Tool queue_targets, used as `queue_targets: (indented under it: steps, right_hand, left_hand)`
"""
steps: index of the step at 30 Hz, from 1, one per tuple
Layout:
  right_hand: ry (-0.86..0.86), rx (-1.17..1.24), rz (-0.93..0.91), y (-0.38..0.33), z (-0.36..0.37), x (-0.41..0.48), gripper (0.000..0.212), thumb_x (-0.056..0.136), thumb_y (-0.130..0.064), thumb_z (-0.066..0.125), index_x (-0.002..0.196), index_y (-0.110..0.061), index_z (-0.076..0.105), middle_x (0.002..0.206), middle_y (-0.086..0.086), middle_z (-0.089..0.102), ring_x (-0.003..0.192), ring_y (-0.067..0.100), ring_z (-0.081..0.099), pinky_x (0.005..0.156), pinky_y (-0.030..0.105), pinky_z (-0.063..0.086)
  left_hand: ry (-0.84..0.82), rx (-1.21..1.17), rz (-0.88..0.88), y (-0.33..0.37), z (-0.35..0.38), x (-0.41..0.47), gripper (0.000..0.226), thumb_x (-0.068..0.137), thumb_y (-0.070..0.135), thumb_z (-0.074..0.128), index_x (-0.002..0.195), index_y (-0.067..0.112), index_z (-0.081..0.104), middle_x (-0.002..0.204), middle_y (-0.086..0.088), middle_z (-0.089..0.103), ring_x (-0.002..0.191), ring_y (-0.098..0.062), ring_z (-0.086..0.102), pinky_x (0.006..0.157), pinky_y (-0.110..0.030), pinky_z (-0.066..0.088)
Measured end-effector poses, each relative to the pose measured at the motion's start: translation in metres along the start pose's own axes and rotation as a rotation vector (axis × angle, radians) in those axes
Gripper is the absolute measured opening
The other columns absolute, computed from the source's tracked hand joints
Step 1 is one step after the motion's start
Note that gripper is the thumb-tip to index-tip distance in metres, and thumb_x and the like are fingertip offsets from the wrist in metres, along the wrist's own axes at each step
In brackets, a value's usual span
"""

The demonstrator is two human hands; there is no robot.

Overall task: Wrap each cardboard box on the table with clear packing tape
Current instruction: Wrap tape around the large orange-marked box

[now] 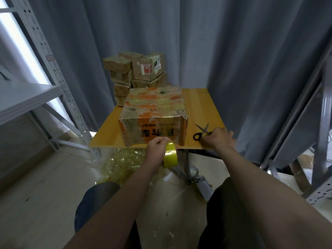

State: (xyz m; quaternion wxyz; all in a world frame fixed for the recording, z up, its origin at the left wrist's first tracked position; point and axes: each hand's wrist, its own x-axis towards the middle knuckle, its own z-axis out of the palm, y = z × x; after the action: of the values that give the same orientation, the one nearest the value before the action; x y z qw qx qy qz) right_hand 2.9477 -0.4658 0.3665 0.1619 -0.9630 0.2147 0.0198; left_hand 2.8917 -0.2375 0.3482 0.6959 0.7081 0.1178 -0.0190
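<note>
Tape was in your left hand (156,146): you had your fingers curled round the yellowish tape roll (170,156) and held it on edge, close against the bottom of the big box's (154,114) near face. That box sat on the wooden table (203,105), its top glossy with tape over torn orange print. To the right of the box, apart from it, the scissors (203,132) lay on the table with their blades a little open and pointing away from you. Your right hand (220,138) lay over their handles, knuckles up, with one black loop showing on the side toward the box; I could not tell whether your fingers had closed on them. Behind the box, toward its left corner, stood a stack of smaller boxes (134,72). Below the box's near edge, on the floor, lay a heap of crumpled tape (124,162). A grey curtain (233,51) hung behind the box, and a metal rack (53,69) stood well to its left.
</note>
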Motion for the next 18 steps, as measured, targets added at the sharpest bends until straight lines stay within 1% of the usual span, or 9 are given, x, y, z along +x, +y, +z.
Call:
queue_targets:
  steps: [4, 6, 7, 9, 11, 13, 15, 16, 18]
  right_hand:
    - [-0.071, -0.038, 0.073, -0.01, -0.004, -0.001, 0.094, 0.077, -0.087, 0.057, 0.135, -0.013, 0.059, 0.15, 0.01, 0.042, 0.142, 0.036, 0.03, 0.102, 0.055, 0.039]
    - [-0.085, -0.055, 0.067, -0.015, -0.005, -0.005, 0.082, 0.077, -0.078, 0.069, 0.129, -0.014, 0.062, 0.146, 0.011, 0.044, 0.139, 0.037, 0.034, 0.098, 0.053, 0.043]
    - [-0.074, -0.038, 0.038, -0.015, -0.006, -0.006, 0.07, 0.08, -0.071, 0.072, 0.12, -0.014, 0.066, 0.139, 0.011, 0.052, 0.133, 0.036, 0.042, 0.09, 0.049, 0.047]
    - [-0.042, 0.001, -0.033, -0.014, -0.011, -0.012, 0.048, 0.083, -0.058, 0.075, 0.099, -0.013, 0.071, 0.106, 0.008, 0.066, 0.101, 0.031, 0.062, 0.065, 0.034, 0.048]
    - [-0.019, 0.042, -0.034, -0.008, -0.016, -0.016, 0.043, 0.081, -0.054, 0.078, 0.085, -0.013, 0.069, 0.085, 0.005, 0.066, 0.076, 0.025, 0.063, 0.053, 0.028, 0.04]
    - [-0.037, 0.325, 0.013, 0.0, -0.019, -0.018, 0.046, 0.079, -0.052, 0.082, 0.08, -0.008, 0.067, 0.082, 0.005, 0.068, 0.067, 0.023, 0.062, 0.053, 0.03, 0.043]
    - [-0.126, 0.933, -0.022, 0.004, -0.023, -0.026, 0.038, 0.086, -0.038, 0.081, 0.088, -0.001, 0.07, 0.084, 0.01, 0.071, 0.054, 0.021, 0.057, 0.052, 0.031, 0.05]
    - [-0.203, 1.201, -0.083, 0.004, -0.027, -0.033, 0.034, 0.09, -0.031, 0.079, 0.096, 0.002, 0.07, 0.09, 0.012, 0.073, 0.05, 0.019, 0.053, 0.05, 0.03, 0.052]
    - [-0.404, 1.483, -0.329, 0.002, -0.036, -0.048, 0.037, 0.089, -0.03, 0.081, 0.103, 0.001, 0.067, 0.095, 0.012, 0.069, 0.049, 0.014, 0.044, 0.046, 0.027, 0.051]
  left_hand:
    - [-0.006, 0.006, -0.011, 0.0, -0.002, -0.002, 0.02, 0.074, 0.049, 0.065, 0.09, 0.042, 0.075, 0.107, -0.011, 0.076, 0.097, -0.041, 0.072, 0.087, -0.063, 0.058]
    - [-0.005, 0.016, -0.012, 0.0, -0.003, -0.002, 0.02, 0.074, 0.047, 0.065, 0.089, 0.041, 0.076, 0.106, -0.009, 0.076, 0.096, -0.041, 0.072, 0.087, -0.064, 0.058]
    - [-0.005, 0.019, -0.009, 0.001, -0.004, -0.003, 0.02, 0.074, 0.047, 0.065, 0.089, 0.039, 0.076, 0.105, -0.009, 0.077, 0.096, -0.04, 0.072, 0.086, -0.064, 0.058]
    - [-0.007, 0.022, -0.011, 0.003, -0.007, -0.006, 0.023, 0.075, 0.047, 0.068, 0.091, 0.034, 0.078, 0.103, -0.009, 0.078, 0.096, -0.037, 0.073, 0.084, -0.063, 0.059]
    - [-0.019, 0.012, -0.021, 0.002, -0.01, -0.009, 0.019, 0.083, 0.043, 0.071, 0.094, 0.03, 0.079, 0.104, -0.01, 0.077, 0.096, -0.036, 0.074, 0.08, -0.062, 0.06]
    - [-0.03, 0.017, -0.007, 0.001, -0.012, -0.012, 0.014, 0.089, 0.041, 0.07, 0.096, 0.031, 0.078, 0.106, -0.011, 0.077, 0.096, -0.035, 0.074, 0.077, -0.062, 0.06]
    - [-0.028, 0.023, 0.013, 0.002, -0.014, -0.014, 0.014, 0.09, 0.04, 0.072, 0.098, 0.03, 0.077, 0.106, -0.012, 0.076, 0.096, -0.036, 0.074, 0.077, -0.063, 0.06]
    - [-0.034, 0.019, 0.018, 0.003, -0.014, -0.016, 0.014, 0.091, 0.038, 0.073, 0.099, 0.027, 0.077, 0.105, -0.013, 0.076, 0.097, -0.037, 0.074, 0.078, -0.063, 0.06]
    - [-0.051, 0.012, 0.023, 0.006, -0.016, -0.018, 0.011, 0.094, 0.032, 0.071, 0.097, 0.024, 0.077, 0.102, -0.014, 0.077, 0.097, -0.04, 0.073, 0.081, -0.059, 0.061]
